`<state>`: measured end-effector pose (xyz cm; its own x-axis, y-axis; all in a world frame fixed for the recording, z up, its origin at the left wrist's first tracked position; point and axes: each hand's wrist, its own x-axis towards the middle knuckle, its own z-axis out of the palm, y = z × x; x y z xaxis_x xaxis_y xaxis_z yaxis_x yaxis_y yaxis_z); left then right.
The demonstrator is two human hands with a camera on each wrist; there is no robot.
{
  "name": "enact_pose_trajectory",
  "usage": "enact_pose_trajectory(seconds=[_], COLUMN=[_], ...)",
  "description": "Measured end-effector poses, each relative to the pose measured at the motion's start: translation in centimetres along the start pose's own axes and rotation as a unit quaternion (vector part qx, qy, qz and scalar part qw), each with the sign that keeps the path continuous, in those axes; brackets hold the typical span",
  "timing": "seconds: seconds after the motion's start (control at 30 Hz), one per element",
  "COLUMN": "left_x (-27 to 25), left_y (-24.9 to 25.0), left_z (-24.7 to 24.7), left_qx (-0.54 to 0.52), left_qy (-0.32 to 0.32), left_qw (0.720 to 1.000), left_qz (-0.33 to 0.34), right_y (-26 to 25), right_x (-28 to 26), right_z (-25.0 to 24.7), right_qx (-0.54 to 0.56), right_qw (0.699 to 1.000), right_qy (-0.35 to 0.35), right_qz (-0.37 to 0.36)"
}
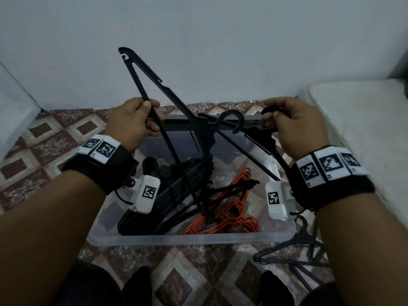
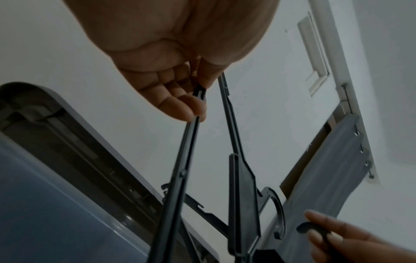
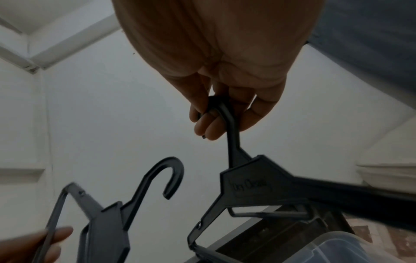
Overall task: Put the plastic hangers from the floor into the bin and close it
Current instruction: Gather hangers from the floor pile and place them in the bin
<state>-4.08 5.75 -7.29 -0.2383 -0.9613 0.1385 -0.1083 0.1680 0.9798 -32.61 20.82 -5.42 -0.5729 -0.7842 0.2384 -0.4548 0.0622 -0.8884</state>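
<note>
A clear plastic bin (image 1: pixel 198 238) stands open on the floor, holding a stack of black hangers (image 1: pixel 176 191) and several orange hangers (image 1: pixel 229 210). Above it my left hand (image 1: pixel 141 120) grips the bottom bar of a black hanger (image 1: pixel 154 89) that stands tilted up, its hook (image 1: pixel 234 120) over the bin. In the left wrist view the fingers (image 2: pixel 180 105) curl round that bar (image 2: pixel 180 160). My right hand (image 1: pixel 287 120) holds a second black hanger (image 1: pixel 260 142) by its hook; the right wrist view shows the fingers (image 3: pixel 216 122) wrapped on the hook above the hanger body (image 3: pixel 252 188).
The bin's grey lid (image 1: pixel 249 123) leans against the white wall behind it. More black hangers (image 1: pixel 295 250) lie on the patterned tile floor at the front right. A white mattress (image 1: pixel 362 133) sits at the right, a pale object (image 1: pixel 13 111) at the left.
</note>
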Motion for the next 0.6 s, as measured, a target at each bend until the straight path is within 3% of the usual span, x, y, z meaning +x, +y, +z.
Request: enact_pose_trajectory(seconds=[0.23,0.47,0.6], left_x=[-0.1,-0.5,-0.4], left_y=[0.6,0.1,-0.2], left_z=[-0.5,0.4,0.6], left_qx=[-0.115,-0.152,-0.153], left_qy=[-0.035,-0.083,-0.085], left_qw=[0.99,0.979,0.979], left_qz=[-0.072,-0.103,-0.106], right_y=[-1.1,-1.4,-1.5], right_x=[-0.1,-0.2,-0.3], right_z=[-1.0,-0.7,-1.0], right_qx=[0.249,0.341,0.347], right_qw=[0.966,0.931,0.927], right_qy=[-0.04,-0.099,-0.111], right_qz=[0.051,0.085,0.088])
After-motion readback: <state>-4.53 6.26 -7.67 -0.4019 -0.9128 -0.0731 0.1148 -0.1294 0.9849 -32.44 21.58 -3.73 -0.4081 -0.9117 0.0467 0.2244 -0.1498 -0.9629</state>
